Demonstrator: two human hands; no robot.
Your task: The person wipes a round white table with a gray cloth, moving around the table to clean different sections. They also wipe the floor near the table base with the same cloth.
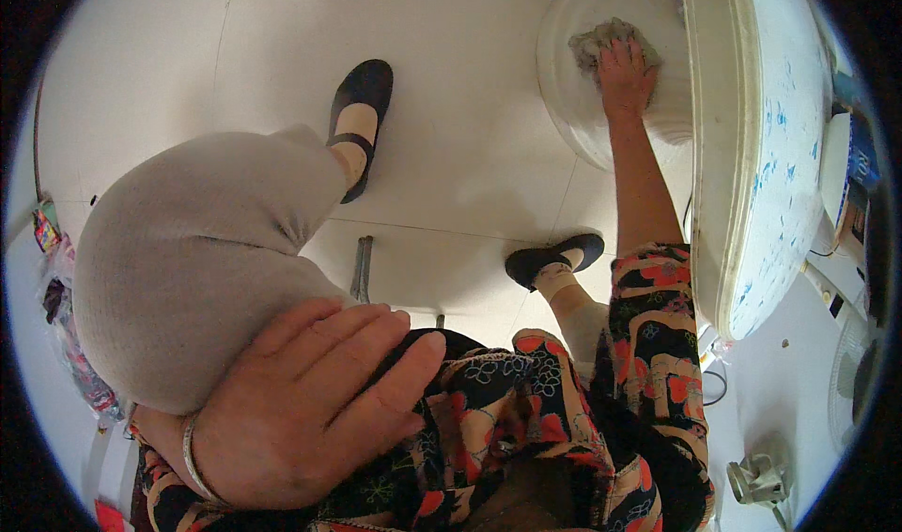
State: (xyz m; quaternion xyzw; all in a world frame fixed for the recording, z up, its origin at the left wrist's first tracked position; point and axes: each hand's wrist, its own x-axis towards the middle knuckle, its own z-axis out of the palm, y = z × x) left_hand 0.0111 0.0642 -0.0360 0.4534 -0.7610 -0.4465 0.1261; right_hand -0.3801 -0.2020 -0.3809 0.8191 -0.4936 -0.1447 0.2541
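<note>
Out at the upper right, my right hand point(627, 81) presses a crumpled grey cloth point(588, 47) down on a round, pale base point(564, 102) standing on the floor. My fingers are spread over the cloth, and its underside is hidden. My left hand point(296, 405), with a bangle at the wrist, lies flat on my thigh in grey trousers point(183, 250). It holds nothing, and the thumb stands a little apart from the fingers.
A white tabletop point(775, 159) with blue marks overhangs the base at right. My black shoes point(361, 95) stand on pale floor tiles. A thin metal leg point(362, 268) rises between my feet. Plastic-wrapped items point(77, 349) lie at left, a fan point(845, 384) at right.
</note>
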